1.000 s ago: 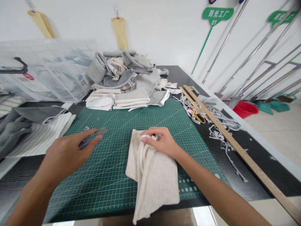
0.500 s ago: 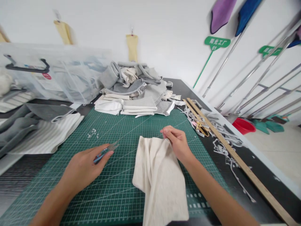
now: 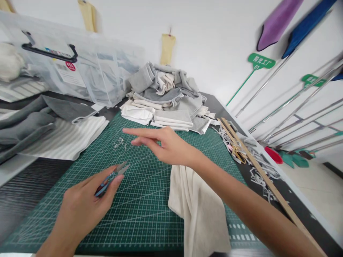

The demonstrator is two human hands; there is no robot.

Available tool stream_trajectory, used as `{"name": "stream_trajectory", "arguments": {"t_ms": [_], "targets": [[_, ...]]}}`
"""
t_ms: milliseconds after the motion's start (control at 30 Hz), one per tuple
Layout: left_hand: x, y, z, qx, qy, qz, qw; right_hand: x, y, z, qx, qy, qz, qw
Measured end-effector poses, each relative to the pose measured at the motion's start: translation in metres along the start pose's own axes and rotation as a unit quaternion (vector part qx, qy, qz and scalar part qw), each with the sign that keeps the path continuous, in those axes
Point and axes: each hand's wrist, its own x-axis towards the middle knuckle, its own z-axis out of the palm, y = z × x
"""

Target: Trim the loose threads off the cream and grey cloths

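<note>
My left hand grips a pair of blue-handled thread snips above the left half of the green cutting mat. The snips' blades are apart and point up and to the right. My right hand reaches left over the mat with its index finger stretched out and thumb below, apart from the cloth. Close to its fingertips lies a small cluster of white scraps. A cream cloth rests in loose folds on the mat's right side, its top edge partly hidden by my right forearm.
Behind the mat rises a pile of folded grey and white cloths. A clear plastic box stands at the back left, with grey and striped cloths before it. Wooden strips and tangled trimmings line the right side.
My right hand has left the cream cloth's top edge and moved left to the white scraps, its fingers now stretched out. My left hand still has the snips. The view has shifted.
</note>
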Motion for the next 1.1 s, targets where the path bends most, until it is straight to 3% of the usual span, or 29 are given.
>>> {"name": "stream_trajectory", "arguments": {"t_ms": [133,233,333,400,500,600,667,767,867,1000,1100], "targets": [[-0.002,0.001,-0.002,-0.026,0.001,-0.005,1.000,-0.042,0.017,-0.010,-0.101,0.004,0.004,0.995],[-0.001,0.003,-0.004,-0.033,0.007,-0.004,0.999,-0.093,0.029,-0.015,-0.159,0.015,0.074,0.984],[0.000,0.005,-0.005,-0.037,0.006,0.004,0.999,-0.140,0.026,-0.002,-0.223,0.021,0.112,0.968],[0.001,0.006,-0.004,-0.036,0.003,0.001,0.999,-0.160,0.013,0.015,-0.263,-0.019,0.147,0.953],[0.000,0.007,-0.002,-0.028,-0.011,-0.012,0.999,-0.164,-0.022,0.043,-0.272,-0.036,0.202,0.940],[-0.002,0.006,-0.001,-0.008,-0.031,-0.024,0.999,-0.146,-0.056,0.059,-0.180,-0.125,0.167,0.961],[-0.002,0.005,-0.001,0.015,-0.037,-0.037,0.999,-0.135,-0.065,0.059,-0.173,-0.104,0.144,0.969],[-0.002,0.002,-0.002,0.036,-0.041,-0.063,0.997,-0.141,-0.062,0.052,-0.249,-0.035,0.191,0.949],[0.000,0.001,-0.001,0.019,-0.042,-0.055,0.997,-0.168,-0.057,0.055,-0.322,0.033,0.219,0.920],[-0.002,0.012,-0.001,-0.056,-0.016,0.031,0.998,-0.188,-0.055,0.086,-0.322,0.016,0.172,0.931],[-0.015,0.041,-0.005,-0.182,-0.056,0.073,0.979,-0.176,-0.050,0.105,-0.343,0.026,0.217,0.914]]}}
